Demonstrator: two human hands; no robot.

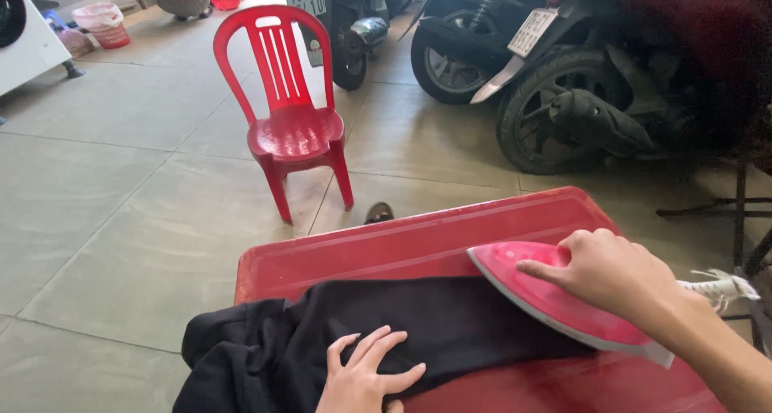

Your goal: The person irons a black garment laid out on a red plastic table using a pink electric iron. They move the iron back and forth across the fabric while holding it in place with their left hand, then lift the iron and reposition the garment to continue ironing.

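A black garment (322, 341) lies spread across a red plastic table (418, 244), bunched at its left edge. My left hand (362, 377) presses flat on the cloth near the bottom, fingers spread. My right hand (611, 272) grips the handle of a pink iron (547, 300), whose pointed tip faces left and rests on the right end of the garment. A white cord (720, 287) leaves the iron's back toward the right.
A red plastic chair (289, 115) stands on the tiled floor beyond the table. Two parked motorbikes (579, 75) fill the top right. A dark stand (740, 212) is at the right edge. A white appliance (28, 35) and baskets sit top left.
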